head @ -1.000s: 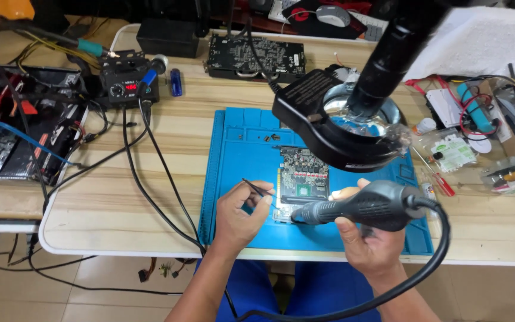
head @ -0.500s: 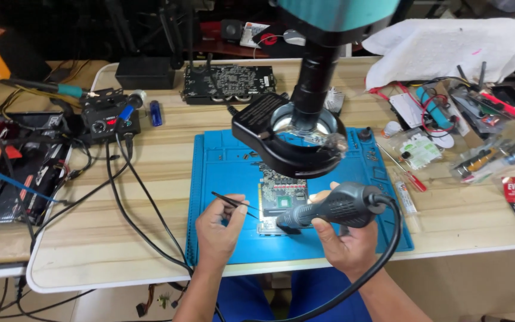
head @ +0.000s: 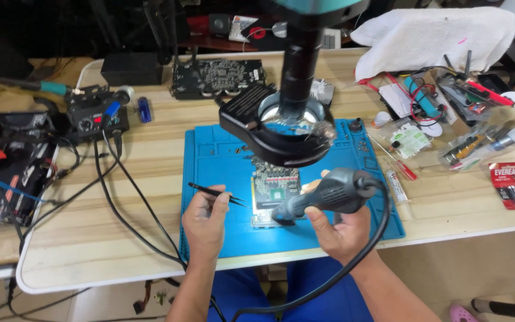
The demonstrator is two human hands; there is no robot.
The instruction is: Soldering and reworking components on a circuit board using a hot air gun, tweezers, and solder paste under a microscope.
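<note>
Two hands work over a circuit board (head: 275, 192) on the blue mat (head: 222, 161): left hand (head: 205, 222) pinches black tweezers (head: 217, 194), right hand (head: 342, 229) grips a grey hot-air handle (head: 326, 194) above the board.

Circuit board (head: 275, 189) partly under the microscope ring light (head: 281, 134); tweezers' tips (head: 241, 203) too small.

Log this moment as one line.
left hand: holds tweezers | right hand: holds hot-air handle over board | mat: blue
</note>
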